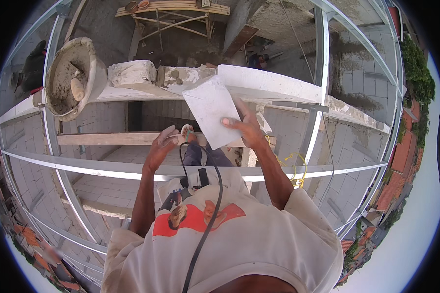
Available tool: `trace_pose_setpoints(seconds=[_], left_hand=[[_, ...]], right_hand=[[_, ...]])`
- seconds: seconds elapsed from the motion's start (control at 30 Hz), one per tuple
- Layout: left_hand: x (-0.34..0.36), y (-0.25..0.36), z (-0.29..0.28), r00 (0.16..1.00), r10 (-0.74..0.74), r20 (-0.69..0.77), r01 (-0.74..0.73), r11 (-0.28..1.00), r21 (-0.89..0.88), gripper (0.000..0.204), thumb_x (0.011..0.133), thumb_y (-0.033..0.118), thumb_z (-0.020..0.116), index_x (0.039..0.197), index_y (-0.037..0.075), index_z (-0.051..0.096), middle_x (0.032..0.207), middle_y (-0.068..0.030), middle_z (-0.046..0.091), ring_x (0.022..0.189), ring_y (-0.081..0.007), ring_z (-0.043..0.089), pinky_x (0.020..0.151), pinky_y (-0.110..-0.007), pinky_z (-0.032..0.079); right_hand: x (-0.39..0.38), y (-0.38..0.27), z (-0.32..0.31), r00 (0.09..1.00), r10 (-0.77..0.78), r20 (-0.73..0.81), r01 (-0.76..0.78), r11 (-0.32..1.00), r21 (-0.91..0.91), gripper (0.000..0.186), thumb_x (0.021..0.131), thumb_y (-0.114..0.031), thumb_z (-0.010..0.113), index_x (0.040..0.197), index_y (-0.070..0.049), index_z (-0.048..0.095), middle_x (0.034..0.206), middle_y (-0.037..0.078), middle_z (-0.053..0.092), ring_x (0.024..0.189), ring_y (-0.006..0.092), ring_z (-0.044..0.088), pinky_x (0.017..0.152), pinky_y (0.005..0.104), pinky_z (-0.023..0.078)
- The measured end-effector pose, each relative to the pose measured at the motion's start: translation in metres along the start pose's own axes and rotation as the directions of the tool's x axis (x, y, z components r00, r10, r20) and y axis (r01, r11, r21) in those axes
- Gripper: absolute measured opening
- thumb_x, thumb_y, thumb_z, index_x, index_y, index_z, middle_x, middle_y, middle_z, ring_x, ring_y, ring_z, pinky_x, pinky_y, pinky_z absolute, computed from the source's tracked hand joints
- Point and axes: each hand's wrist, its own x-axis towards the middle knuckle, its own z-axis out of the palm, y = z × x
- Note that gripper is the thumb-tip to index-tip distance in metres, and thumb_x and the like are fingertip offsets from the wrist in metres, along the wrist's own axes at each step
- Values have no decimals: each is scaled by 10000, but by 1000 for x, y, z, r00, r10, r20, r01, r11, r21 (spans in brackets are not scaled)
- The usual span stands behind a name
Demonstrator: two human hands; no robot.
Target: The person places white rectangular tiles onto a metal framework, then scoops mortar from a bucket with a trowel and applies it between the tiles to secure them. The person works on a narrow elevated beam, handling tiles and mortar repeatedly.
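Observation:
My right hand (244,124) grips a white, flat-faced piece of block (205,107), thumb across its face. It is raised in front of a wall course of white blocks (269,80); whether they touch I cannot tell. My left hand (164,146) is empty, fingers loosely bent and apart, just above a horizontal metal bar (107,166). To the upper left, a pale bucket (95,73) of grey mortar sits on the wall with a trowel (77,88) in it. Rough mortar patches (178,75) lie on the wall top.
Metal framing (321,49) surrounds me. My sandalled foot (187,132) is on a wooden plank (93,138) over a drop. Below are a bamboo scaffold (171,10) and a person (259,61). A dark cable crosses my body; yellow cord (300,176) hangs right. Rooftops (401,180) lie beyond.

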Motion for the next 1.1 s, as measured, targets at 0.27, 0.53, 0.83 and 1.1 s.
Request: trace_pose_setpoints(seconds=[0.27, 0.53, 0.83, 1.1], left_hand=[[-23, -74, -29, 972, -224, 70, 87, 620, 779, 679, 877, 305, 789, 1416, -47, 573, 1341, -306, 621, 1200, -412, 656, 1024, -464, 514], [-30, -62, -45, 856, -517, 8, 158, 276, 948, 561, 1005, 519, 531, 1183, 17, 711, 1171, -320, 693, 1148, -484, 651, 996, -528, 493], [-36, -53, -33, 896, -443, 41, 104, 298, 949, 637, 1007, 582, 495, 1204, 12, 701, 1180, -293, 708, 1169, -494, 640, 1023, -542, 473], [-32, -65, -17, 910, -414, 27, 76, 231, 970, 613, 1020, 566, 481, 1129, 8, 710, 1102, -293, 717, 1104, -499, 655, 972, -559, 482]], right_hand=[[-37, -58, -84, 933, -212, -290, 105, 933, -345, 1007, 703, -335, 908, 1546, -12, 462, 1478, 217, 559, 1377, 327, 534, 1163, 396, 386], [-86, 38, -66, 888, -2, -460, 160, 938, 306, 885, 783, -277, 872, 1523, 3, 476, 1382, 177, 625, 1266, 299, 610, 1108, 398, 444], [-161, -15, -165, 518, 8, -856, 525, 787, 324, 735, 923, -221, 753, 1508, 64, 414, 1303, 165, 647, 1114, 251, 687, 983, 415, 549], [-178, -41, -375, 20, -188, -982, 239, 955, -178, 733, 813, -197, 805, 1409, 76, 478, 1250, 211, 645, 1070, 317, 687, 929, 442, 565]])
